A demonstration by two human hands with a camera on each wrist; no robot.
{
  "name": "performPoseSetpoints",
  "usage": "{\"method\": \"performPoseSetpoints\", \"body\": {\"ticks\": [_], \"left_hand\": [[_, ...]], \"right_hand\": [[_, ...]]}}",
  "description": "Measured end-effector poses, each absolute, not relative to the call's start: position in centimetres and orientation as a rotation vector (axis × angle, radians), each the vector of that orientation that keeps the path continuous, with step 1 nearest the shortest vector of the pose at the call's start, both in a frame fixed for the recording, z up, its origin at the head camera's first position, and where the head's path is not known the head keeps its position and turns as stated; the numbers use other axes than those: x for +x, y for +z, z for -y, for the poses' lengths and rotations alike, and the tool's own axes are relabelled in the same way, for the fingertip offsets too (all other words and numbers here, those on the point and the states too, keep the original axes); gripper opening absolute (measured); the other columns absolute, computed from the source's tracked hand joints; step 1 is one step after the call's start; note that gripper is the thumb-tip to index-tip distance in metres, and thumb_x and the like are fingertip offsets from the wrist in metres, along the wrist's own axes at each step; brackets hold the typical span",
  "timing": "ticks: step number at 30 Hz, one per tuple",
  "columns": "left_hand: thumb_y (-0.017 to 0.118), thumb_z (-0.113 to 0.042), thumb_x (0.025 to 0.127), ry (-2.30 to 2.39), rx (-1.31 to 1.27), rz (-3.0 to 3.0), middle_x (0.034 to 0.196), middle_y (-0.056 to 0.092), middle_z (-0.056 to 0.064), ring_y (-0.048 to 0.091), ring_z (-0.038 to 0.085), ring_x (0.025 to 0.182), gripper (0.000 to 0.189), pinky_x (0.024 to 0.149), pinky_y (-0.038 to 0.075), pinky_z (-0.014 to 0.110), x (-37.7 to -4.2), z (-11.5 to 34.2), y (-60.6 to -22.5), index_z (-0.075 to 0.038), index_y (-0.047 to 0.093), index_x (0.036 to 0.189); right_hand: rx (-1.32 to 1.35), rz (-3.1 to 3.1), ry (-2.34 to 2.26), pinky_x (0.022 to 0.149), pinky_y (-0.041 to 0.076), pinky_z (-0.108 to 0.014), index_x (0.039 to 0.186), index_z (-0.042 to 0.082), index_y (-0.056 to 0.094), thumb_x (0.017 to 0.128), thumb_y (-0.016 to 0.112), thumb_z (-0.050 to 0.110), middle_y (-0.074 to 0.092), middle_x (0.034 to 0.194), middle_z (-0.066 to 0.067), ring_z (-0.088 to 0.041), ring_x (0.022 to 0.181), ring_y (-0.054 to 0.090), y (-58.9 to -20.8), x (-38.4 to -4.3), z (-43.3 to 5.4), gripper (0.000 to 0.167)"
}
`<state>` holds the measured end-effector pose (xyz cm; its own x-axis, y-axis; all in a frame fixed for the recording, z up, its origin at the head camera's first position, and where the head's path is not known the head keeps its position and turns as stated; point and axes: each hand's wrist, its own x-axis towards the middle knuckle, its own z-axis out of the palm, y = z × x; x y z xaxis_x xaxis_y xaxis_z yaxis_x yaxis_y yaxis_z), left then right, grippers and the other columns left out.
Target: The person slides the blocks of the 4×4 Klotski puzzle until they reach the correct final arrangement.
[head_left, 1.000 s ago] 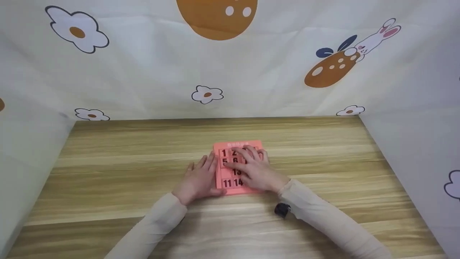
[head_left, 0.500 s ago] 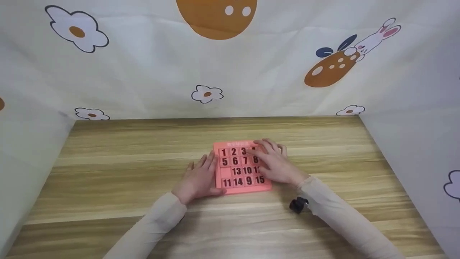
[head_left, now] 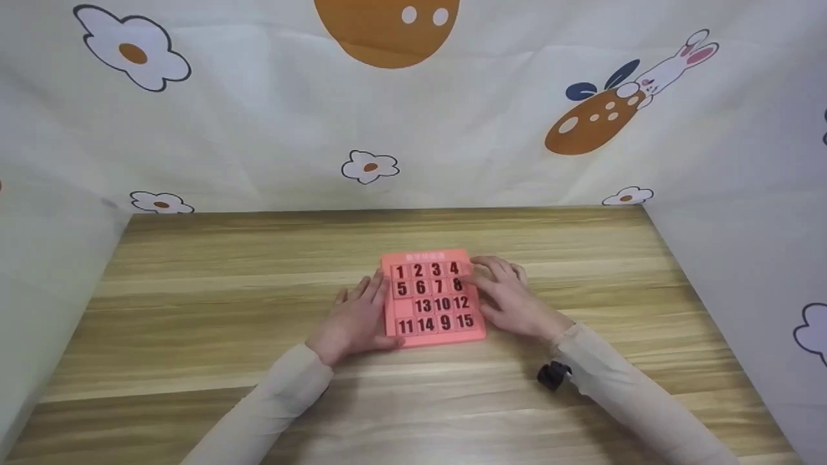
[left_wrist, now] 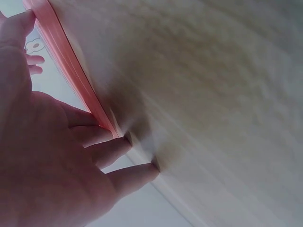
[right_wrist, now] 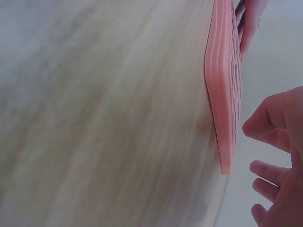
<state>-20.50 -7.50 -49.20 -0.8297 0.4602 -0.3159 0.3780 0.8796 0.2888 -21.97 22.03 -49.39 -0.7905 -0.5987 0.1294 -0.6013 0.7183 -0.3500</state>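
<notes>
A pink number slide puzzle (head_left: 442, 339) lies flat on the wooden table, its tiles reading 1 to 8 in the two upper rows. The third row has its gap at the left, then 13, 10, 12; the lowest row reads 11, 14, 9, 15. Along the puzzle's left side rests my left hand (head_left: 352, 323), fingers extended and thumb at the lower left corner. In the left wrist view, fingertips of that hand (left_wrist: 71, 156) reach the puzzle's side and the table. My right hand (head_left: 513, 300) is at the right edge, fingers loosely bent, holding nothing, fingertips near the 8 tile.
The wood-grain table (head_left: 226, 290) spreads around the puzzle. A pale cloth (head_left: 258, 116) printed with flowers and a rabbit hangs behind it and along both sides. A small black device (head_left: 554, 374) sits at my right sleeve.
My right hand has moved right from over the tiles to the puzzle's right edge, uncovering the numbers. My left hand keeps its place, and the tiles visible earlier keep their order.
</notes>
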Motion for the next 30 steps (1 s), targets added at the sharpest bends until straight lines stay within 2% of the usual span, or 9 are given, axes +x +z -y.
{"method": "performPoseSetpoints", "body": {"ticks": [7, 14, 19, 27, 30], "left_hand": [[0.062, -0.065, 0.081, 0.288, 0.619, -2.674, 0.160, 0.003, 0.016, 0.010, 0.036, 0.144, 0.110, 0.113, 0.013, 0.058, -20.4, 7.6, -49.2, 0.000, 0.011, 0.154], [0.060, -0.067, 0.081, 0.287, 0.619, -2.669, 0.160, 0.001, 0.015, 0.009, 0.035, 0.144, 0.111, 0.113, 0.013, 0.057, -20.4, 7.6, -49.1, -0.001, 0.010, 0.154], [0.062, -0.065, 0.081, 0.316, 0.624, -2.663, 0.160, 0.002, 0.016, 0.010, 0.036, 0.144, 0.110, 0.113, 0.014, 0.058, -20.4, 7.6, -49.1, 0.000, 0.011, 0.154], [0.064, -0.064, 0.081, 0.340, 0.627, -2.666, 0.160, 0.003, 0.016, 0.010, 0.036, 0.144, 0.110, 0.113, 0.013, 0.059, -20.3, 7.7, -49.0, 0.000, 0.012, 0.154], [0.063, -0.065, 0.081, 0.325, 0.635, -2.671, 0.160, 0.004, 0.017, 0.011, 0.036, 0.144, 0.110, 0.112, 0.014, 0.059, -20.3, 7.7, -48.9, 0.001, 0.012, 0.153]], "right_hand": [[1.126, 2.881, 0.608, 0.109, 0.019, -0.057, 0.131, 0.012, 0.060, 0.082, 0.065, 0.009, 0.036, 0.147, -0.019, -0.032, 0.137, 0.029, -49.4, -21.3, -21.9, 0.049], [1.242, 2.855, 0.595, 0.109, 0.019, -0.060, 0.130, 0.015, 0.061, 0.084, 0.065, 0.011, 0.036, 0.148, -0.017, -0.031, 0.137, 0.029, -49.5, -20.7, -20.7, 0.047], [1.301, 2.830, 0.599, 0.109, 0.019, -0.055, 0.128, 0.015, 0.063, 0.086, 0.063, 0.013, 0.035, 0.148, -0.017, -0.031, 0.137, 0.028, -49.6, -20.6, -19.3, 0.042], [1.396, 2.887, 0.462, 0.109, 0.015, -0.065, 0.140, 0.023, 0.053, 0.093, 0.057, 0.020, 0.025, 0.155, -0.016, -0.039, 0.140, 0.021, -49.5, -20.5, -17.2, 0.048], [1.313, 2.848, 0.508, 0.109, 0.018, -0.062, 0.132, 0.017, 0.060, 0.090, 0.058, 0.017, 0.031, 0.151, -0.016, -0.038, 0.138, 0.024, -49.4, -20.6, -17.4, 0.042]]}}
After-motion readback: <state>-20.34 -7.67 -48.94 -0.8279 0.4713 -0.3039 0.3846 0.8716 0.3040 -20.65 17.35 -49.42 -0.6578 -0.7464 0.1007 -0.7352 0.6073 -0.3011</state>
